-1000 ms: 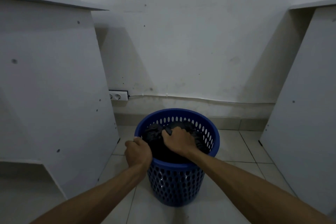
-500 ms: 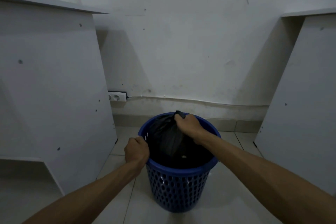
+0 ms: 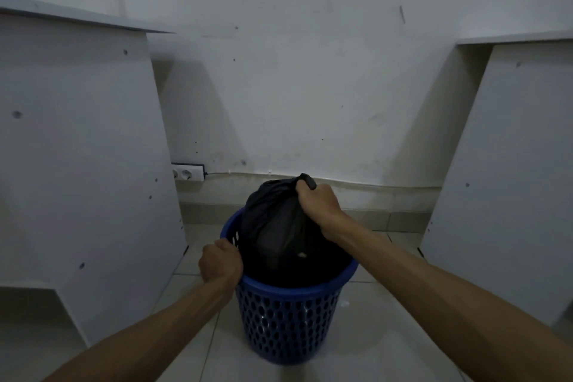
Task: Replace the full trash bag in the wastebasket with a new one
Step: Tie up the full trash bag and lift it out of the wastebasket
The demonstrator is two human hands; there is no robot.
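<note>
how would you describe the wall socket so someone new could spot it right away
Look at the white back wall, then down to where it meets the left white cabinet. The wall socket sits low there, left of the blue basket. It is the only white double outlet, with a thin cable running right.

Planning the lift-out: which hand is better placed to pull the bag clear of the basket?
Right. The right hand already grips the black bag's gathered top above the rim; the left hand holds the blue basket steady.
</note>
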